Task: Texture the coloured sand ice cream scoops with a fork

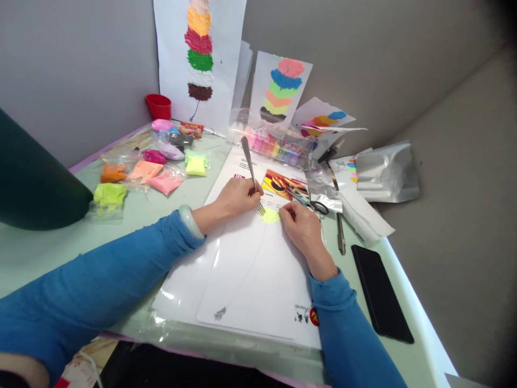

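Observation:
My left hand (236, 198) is closed round a metal fork (251, 171), whose tines press on a small yellow-green clay patch (270, 216) on a white sheet of paper (250, 269). My right hand (301, 226) rests on the paper just right of the patch, its fingers curled with the fingertips touching the clay's edge. Both arms wear blue sleeves. A pale bangle (189, 220) sits on my left wrist.
Bags of coloured clay (137, 172) lie at the left, a red cup (159, 105) behind them. Clay pictures (200, 54) lean on the wall. A clay tray (274, 148), scissors (311, 203), a pen (341, 234), a black phone (379, 293) and a silver pouch (388, 172) lie to the right.

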`<action>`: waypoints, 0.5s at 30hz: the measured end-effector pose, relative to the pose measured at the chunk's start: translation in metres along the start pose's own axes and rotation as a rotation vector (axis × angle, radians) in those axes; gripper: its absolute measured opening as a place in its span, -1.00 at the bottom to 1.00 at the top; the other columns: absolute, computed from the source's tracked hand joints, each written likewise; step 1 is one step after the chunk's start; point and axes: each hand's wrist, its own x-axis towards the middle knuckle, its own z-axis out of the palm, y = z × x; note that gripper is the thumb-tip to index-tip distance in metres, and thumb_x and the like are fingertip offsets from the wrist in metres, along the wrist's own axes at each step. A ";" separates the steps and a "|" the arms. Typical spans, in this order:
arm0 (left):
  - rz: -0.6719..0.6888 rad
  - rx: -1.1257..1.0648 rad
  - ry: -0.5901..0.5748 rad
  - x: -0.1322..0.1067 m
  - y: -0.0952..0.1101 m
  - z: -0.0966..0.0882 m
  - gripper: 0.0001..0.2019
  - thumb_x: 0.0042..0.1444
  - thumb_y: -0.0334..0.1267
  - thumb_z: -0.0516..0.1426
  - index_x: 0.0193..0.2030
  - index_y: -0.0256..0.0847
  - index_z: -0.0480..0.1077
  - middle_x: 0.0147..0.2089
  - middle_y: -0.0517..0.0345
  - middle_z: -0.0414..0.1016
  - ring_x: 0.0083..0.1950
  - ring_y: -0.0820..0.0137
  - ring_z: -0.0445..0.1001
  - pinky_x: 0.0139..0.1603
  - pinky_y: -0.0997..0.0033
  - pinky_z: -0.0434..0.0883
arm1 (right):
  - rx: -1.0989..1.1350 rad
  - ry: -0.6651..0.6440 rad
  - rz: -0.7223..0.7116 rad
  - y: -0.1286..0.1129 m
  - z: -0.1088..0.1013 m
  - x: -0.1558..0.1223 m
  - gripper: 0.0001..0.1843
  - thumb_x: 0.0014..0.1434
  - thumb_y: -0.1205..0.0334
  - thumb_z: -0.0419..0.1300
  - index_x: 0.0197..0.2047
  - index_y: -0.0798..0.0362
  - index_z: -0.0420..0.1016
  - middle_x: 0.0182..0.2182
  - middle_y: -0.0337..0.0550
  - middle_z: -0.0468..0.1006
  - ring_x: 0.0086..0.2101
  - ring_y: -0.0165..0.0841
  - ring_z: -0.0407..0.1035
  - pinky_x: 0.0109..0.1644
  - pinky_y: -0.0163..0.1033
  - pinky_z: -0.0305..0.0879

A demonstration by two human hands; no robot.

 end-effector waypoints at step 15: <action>0.021 0.044 -0.030 0.000 0.000 0.001 -0.79 0.03 -0.38 0.10 -0.27 -0.25 0.56 -0.49 0.17 0.52 -0.42 0.40 0.45 -0.31 0.43 0.33 | -0.007 -0.002 -0.001 -0.001 -0.001 0.000 -0.77 0.18 0.11 0.07 -0.31 0.00 0.52 -0.37 -0.17 0.59 -0.37 -0.30 0.40 -0.30 -0.25 0.13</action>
